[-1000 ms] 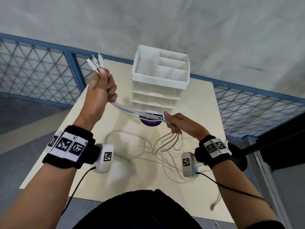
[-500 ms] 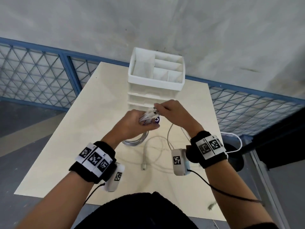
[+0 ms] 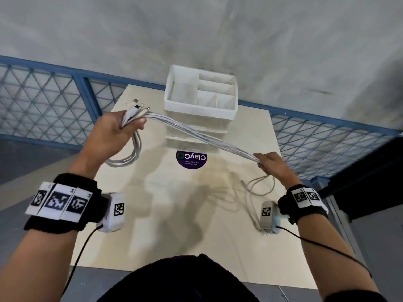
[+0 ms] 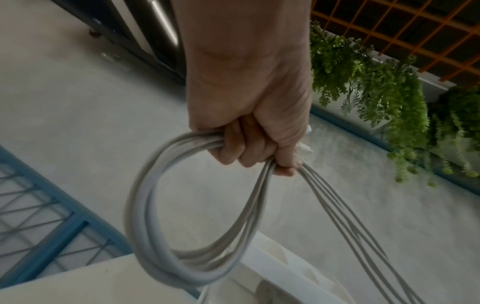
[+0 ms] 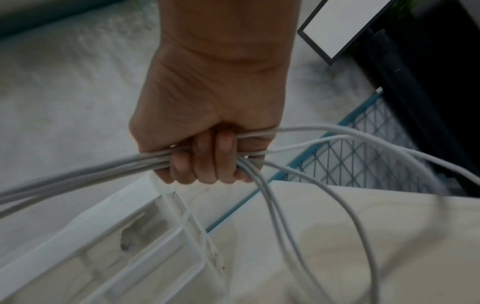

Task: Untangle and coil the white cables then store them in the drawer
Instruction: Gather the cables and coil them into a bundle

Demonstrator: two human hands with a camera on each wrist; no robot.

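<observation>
Head, left hand (image 3: 113, 131): raised over the table's (image 3: 152, 236) left side, fingers curled round the cables (image 3: 196, 136); plug ends stick out past the thumb, one loop hangs below the fist.
Head, right hand (image 3: 272, 164): lower, at the table's right, fist closed on the same cables; the strands run taut between the two hands.
Head, organiser (image 3: 200, 99): white, drawers shut, at the table's far edge, behind the stretched strands; loose tails lie on the table under the right hand.
Head, sticker (image 3: 191, 160): purple, round, on the table in front of the organiser.
Left wrist, hand (image 4: 249, 115): fingers wrapped tight on the cables (image 4: 155, 226), a coil dangling, strands leading off lower right.
Right wrist, hand (image 5: 207, 123): fingers clenched on the cables (image 5: 78, 172); tails (image 5: 324, 205) spill down toward the table.
</observation>
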